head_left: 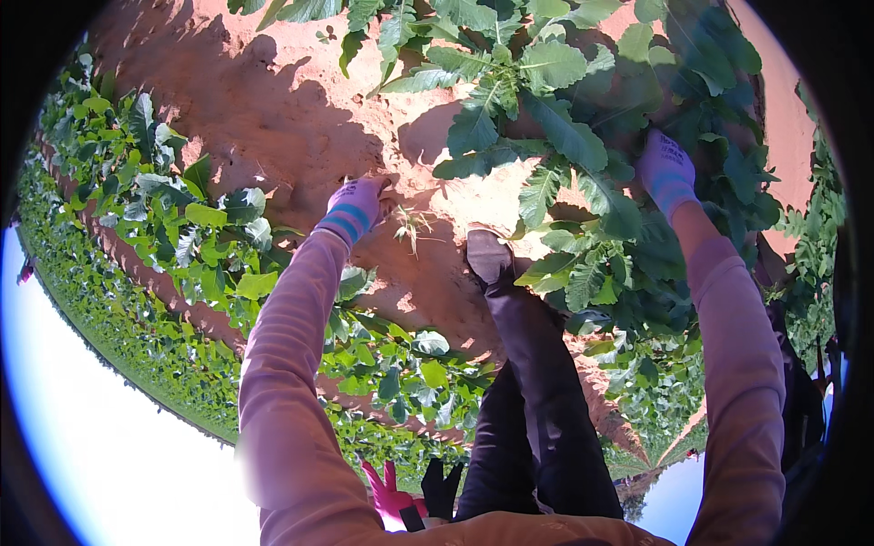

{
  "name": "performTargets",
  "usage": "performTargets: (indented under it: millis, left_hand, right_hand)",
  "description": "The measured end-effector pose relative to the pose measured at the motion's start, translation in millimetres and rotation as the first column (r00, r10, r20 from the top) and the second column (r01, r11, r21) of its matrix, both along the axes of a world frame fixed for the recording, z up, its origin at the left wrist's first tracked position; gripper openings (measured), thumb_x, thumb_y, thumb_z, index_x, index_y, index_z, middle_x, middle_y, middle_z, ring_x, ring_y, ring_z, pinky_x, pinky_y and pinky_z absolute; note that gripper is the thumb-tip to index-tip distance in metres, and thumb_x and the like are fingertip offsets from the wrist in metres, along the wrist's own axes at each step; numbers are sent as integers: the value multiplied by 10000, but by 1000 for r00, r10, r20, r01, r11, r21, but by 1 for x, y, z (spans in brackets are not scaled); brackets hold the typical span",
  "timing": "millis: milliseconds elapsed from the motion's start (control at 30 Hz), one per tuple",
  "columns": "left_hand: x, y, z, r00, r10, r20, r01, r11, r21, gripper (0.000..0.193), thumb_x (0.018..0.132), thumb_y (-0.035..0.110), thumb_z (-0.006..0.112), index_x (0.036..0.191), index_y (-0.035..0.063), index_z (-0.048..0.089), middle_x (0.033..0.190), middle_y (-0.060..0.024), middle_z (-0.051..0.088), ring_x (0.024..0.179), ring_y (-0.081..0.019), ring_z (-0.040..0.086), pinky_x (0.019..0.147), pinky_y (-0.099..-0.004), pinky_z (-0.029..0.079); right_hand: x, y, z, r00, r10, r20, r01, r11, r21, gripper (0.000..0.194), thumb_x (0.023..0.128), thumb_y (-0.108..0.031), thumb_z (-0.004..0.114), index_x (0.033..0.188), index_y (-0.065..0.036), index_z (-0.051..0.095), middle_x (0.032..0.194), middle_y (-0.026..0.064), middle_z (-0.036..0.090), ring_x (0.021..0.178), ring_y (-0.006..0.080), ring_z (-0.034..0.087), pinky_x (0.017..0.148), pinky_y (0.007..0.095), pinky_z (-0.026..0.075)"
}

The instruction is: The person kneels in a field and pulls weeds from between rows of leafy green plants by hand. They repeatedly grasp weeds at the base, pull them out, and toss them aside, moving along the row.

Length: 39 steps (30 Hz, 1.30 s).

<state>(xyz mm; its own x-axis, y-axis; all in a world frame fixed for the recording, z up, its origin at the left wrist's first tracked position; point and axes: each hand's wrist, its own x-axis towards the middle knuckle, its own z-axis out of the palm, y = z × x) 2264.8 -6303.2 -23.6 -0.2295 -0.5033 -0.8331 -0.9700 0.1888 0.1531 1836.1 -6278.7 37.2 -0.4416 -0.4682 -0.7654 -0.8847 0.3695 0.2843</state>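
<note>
My left hand (356,203), in a pale knit glove with blue bands and printed writing, is low over the reddish soil with its fingers curled. Just beyond its fingertips lies a small tuft of dry, grassy weed (412,228); whether the fingers grip any of it cannot be made out. Farther right, my right hand (666,169), gloved alike, reaches into the large lobed leaves of a leafy crop plant (573,136). Leaves and shadow hide its fingertips, so its hold is unclear. My shoe (489,254) stands on the soil between the hands, close to the plants.
Another crop row (225,218) runs along the left, with more green field behind it. Bare sandy soil (293,130) lies between the rows. A pink glove (388,490) and a black glove (440,486) show near the bottom. Dark clothing (799,389) appears at the right edge.
</note>
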Motion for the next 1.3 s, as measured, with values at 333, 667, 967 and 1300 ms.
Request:
performTargets:
  millis: [333,667,967,1300]
  left_hand:
    - [-28,-202,-81,825,538,-173,-538,654,-532,321,790,321,593,976,78,691,951,-174,668,910,-320,638,812,-380,485]
    - [-8,-122,-85,707,619,-342,-706,643,-295,244,812,245,610,975,73,673,803,-114,685,751,-240,658,716,-342,508]
    - [36,115,27,654,701,-286,-754,636,-166,315,771,185,671,1052,55,613,953,-140,653,797,-265,651,732,-340,512]
    - [147,385,214,561,826,51,-828,559,44,349,799,312,636,1070,93,631,960,-122,676,837,-235,659,770,-338,510]
  right_hand:
    - [0,-3,2,1000,-11,-12,11,999,50,368,778,-183,593,1135,-112,540,1171,138,586,1090,324,556,897,420,465]
    - [-1,-3,4,999,-6,32,5,1000,11,379,771,-209,597,1134,-115,545,1179,134,584,1089,316,558,903,404,462]
    - [-6,4,-4,999,28,33,-27,999,-28,366,798,-257,574,1122,-88,552,1160,146,593,1080,324,563,899,410,459]
    - [6,97,91,964,87,251,-6,952,-305,500,789,-210,562,1254,-92,421,1222,156,532,1077,327,547,904,417,443]
